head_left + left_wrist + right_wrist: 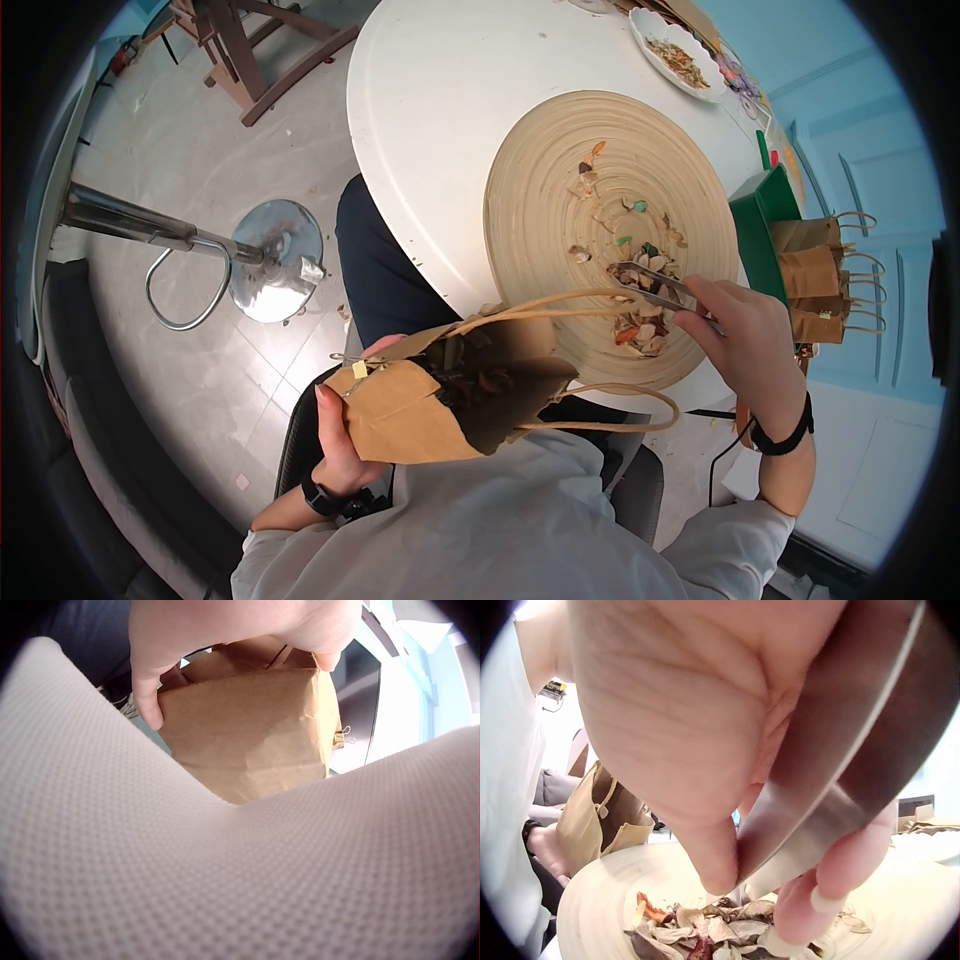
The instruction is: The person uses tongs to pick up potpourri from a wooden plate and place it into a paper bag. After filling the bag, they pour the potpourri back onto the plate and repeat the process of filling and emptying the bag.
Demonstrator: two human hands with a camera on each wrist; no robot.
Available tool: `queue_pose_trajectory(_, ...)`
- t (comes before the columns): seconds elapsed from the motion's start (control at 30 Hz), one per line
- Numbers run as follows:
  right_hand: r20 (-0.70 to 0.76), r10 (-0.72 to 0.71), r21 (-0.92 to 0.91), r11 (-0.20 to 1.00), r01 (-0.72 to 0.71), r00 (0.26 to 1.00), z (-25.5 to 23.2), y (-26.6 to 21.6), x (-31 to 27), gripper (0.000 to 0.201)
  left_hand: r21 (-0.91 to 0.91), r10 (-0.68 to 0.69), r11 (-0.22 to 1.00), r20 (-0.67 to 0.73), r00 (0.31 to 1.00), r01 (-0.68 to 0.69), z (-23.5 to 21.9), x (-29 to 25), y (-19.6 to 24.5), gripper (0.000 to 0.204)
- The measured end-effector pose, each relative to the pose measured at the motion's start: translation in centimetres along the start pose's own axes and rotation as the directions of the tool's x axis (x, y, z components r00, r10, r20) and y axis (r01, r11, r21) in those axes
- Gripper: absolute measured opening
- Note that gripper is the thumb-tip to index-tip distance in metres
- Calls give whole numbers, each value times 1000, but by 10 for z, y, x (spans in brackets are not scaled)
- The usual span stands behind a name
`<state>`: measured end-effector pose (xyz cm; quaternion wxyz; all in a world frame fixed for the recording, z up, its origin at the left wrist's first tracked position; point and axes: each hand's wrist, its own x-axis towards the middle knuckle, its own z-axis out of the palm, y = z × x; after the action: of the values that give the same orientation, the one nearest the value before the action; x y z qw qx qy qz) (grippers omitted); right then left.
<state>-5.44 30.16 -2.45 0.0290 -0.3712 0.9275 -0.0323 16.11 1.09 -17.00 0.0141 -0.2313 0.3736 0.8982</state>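
Observation:
My left hand (pixel 345 445) grips the bottom end of a brown paper bag (pixel 400 415), which lies tilted with its mouth toward the plate. Dark dried pieces (pixel 475 380) show inside it. Two paper handles (pixel 655 425) stick out over the plate's near edge. A small binder clip (pixel 360 370) sits on the bag's side. With thumb and fingers my right hand (pixel 745 335) squeezes metal tongs (pixel 832 750). Their tips reach into a heap of dried petals (pixel 645 330) on the round wooden plate (pixel 560 150). In the right wrist view, fingers partly hide the tips.
A white scalloped dish (pixel 655 30) of dried bits stands at the table's far right. Beside the plate, a green box (pixel 765 215) holds several small brown paper bags (pixel 815 275). A metal stool base (pixel 275 260) stands on the floor at left.

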Motion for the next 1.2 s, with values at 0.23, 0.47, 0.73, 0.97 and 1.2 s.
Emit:
queue_pose_trajectory(0.23, -21, 21, 39, 999, -20, 1000, -7, -2, 2, 27, 1, -16, 1000, 18, 1000, 16, -3, -1, 0, 100)
queue_pose_trajectory(0.47, 226, -99, 575, 816, -51, 969, -32, -19, 3, 28, -16, 1, 1000, 1, 1000, -1, 1, 1, 0, 100)
queue_pose_trajectory(0.73, -59, -123, 43, 991, 126, 991, -2, 2, 21, 35, -26, -7, 1000, 10, 1000, 7, -1, 0, -1, 99)
queue_pose_trajectory(0.97, 27, -127, 19, 992, 126, 992, 6, -7, 33, 32, -30, -7, 1000, -2, 1000, 7, 0, 0, 0, 100)
queue_pose_trajectory(1.2, 69, 0, 169, 985, -12, 998, 4, 1, 37, 23, -22, -12, 1000, 2, 1000, 12, -3, 0, 0, 101)
